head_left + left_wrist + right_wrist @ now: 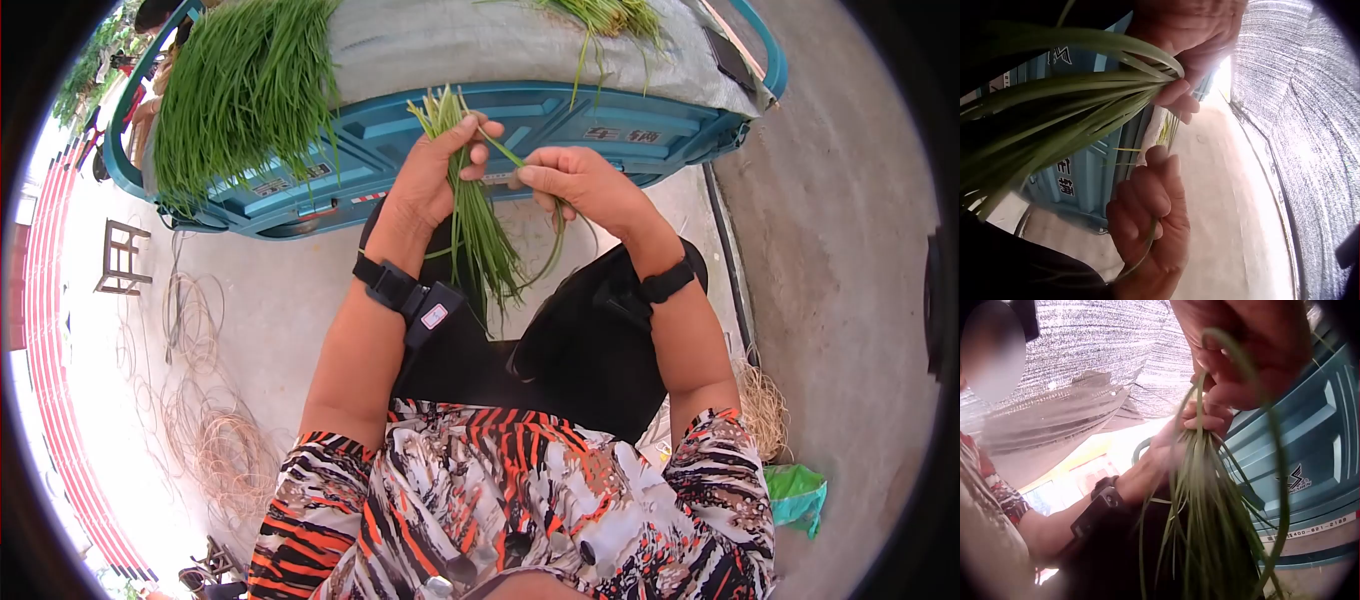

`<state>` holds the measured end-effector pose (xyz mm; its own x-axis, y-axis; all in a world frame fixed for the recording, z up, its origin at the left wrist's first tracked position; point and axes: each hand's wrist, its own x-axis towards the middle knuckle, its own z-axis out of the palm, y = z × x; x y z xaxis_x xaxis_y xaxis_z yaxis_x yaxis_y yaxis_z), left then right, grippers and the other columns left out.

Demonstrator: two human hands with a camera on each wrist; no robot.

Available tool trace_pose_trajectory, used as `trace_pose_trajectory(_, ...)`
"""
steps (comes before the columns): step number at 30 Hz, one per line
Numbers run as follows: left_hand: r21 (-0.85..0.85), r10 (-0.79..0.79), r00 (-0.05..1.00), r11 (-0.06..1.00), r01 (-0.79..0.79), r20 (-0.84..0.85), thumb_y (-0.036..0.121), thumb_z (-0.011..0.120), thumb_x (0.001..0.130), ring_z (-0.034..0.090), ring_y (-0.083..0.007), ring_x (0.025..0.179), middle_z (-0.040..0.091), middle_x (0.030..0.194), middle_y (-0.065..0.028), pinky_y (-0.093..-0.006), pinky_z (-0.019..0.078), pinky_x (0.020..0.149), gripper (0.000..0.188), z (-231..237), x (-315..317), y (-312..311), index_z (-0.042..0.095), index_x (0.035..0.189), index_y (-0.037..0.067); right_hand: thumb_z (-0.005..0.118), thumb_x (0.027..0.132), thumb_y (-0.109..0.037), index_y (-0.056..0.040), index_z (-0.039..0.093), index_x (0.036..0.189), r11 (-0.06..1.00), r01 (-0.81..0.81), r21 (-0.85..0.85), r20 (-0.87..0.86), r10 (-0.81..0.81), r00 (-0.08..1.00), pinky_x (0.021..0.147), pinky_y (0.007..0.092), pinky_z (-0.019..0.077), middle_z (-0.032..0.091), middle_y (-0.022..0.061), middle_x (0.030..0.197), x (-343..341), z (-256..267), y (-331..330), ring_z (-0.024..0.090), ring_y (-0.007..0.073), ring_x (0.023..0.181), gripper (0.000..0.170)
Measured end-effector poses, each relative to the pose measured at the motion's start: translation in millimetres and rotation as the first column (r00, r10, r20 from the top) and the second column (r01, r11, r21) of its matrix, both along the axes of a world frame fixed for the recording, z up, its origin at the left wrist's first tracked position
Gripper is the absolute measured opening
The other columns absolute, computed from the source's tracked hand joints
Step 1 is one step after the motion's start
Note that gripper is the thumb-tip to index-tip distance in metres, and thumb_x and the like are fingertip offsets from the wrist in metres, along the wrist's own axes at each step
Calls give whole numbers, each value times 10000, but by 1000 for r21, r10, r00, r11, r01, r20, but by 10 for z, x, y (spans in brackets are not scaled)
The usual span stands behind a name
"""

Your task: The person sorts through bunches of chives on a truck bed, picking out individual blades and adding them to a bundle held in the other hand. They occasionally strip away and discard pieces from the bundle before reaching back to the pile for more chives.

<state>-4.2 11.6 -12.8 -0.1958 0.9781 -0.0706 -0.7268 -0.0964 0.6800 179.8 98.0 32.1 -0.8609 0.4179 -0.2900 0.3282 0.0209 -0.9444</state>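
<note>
Beside the cart (545,107), the left hand (437,165) grips the bunch (484,240) while the right hand (578,182) pinches a blade (507,152) — best drawn taut.

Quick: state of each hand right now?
Left hand: closed, gripping a bunch of green stalks.
Right hand: closed, pinching a green strand.

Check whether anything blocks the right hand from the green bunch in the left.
Nothing visible does: only a green strand, pinched by the right hand, spans the gap to the left hand gripping the bunch.
</note>
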Motion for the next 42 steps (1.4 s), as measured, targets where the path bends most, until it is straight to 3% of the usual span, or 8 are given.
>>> trace_pose_trajectory(2,9,48,989,999,-50,138,126,521,943,548,-107,689,617,918,-92,-202,409,470,149,-138,-115,29,513,1024,0,550,920,-282,14,620,940,996,39,-81,24,-37,999,467,212,411,500,-21,606,42,108,-35,451,63,483,305)
trace_pose_trajectory(5,-7,126,974,992,-128,190,118,523,941,572,-123,719,614,924,-91,-209,418,479,143,-228,-272,12,513,1027,5,519,935,-304,17,614,943,981,35,-191,-10,-38,999,467,216,418,471,-29,588,108,108,-11,433,62,478,335)
trace_pose_trajectory(17,4,265,914,960,-279,306,111,507,946,577,-140,720,616,944,-100,-227,411,490,135,-384,-634,-132,507,1026,2,492,955,-312,-17,569,888,985,29,-173,3,-29,1000,447,215,431,335,-76,515,312,181,11,316,22,417,312)
trace_pose_trajectory(20,-2,291,901,952,-307,322,104,514,941,581,-148,716,615,947,-104,-229,412,491,129,-408,-690,-152,506,1021,3,486,954,-299,27,593,928,987,19,-160,11,-17,1000,463,221,433,354,-57,543,390,201,29,352,42,462,344)
trace_pose_trajectory(29,-4,296,875,948,-319,383,108,523,937,580,-146,730,603,937,-86,-230,422,495,126,-432,-781,-191,509,1018,14,479,955,-251,20,593,969,992,57,-112,23,-55,998,478,211,458,383,-55,552,595,155,83,376,35,468,294)
trace_pose_trajectory(35,22,294,865,943,-331,407,116,498,950,566,-145,754,581,935,-81,-229,431,516,131,-470,-794,-187,508,1017,4,446,963,-178,0,598,1040,994,32,-108,-92,-42,995,534,203,439,440,-37,602,648,49,115,448,52,540,247)
trace_pose_trajectory(42,11,315,847,935,-353,428,116,501,948,562,-143,753,572,919,-72,-229,430,522,131,-506,-842,-189,510,1010,0,437,929,-82,-35,614,1073,990,106,96,-82,-98,992,598,198,433,520,-22,651,652,-25,147,504,67,598,233)
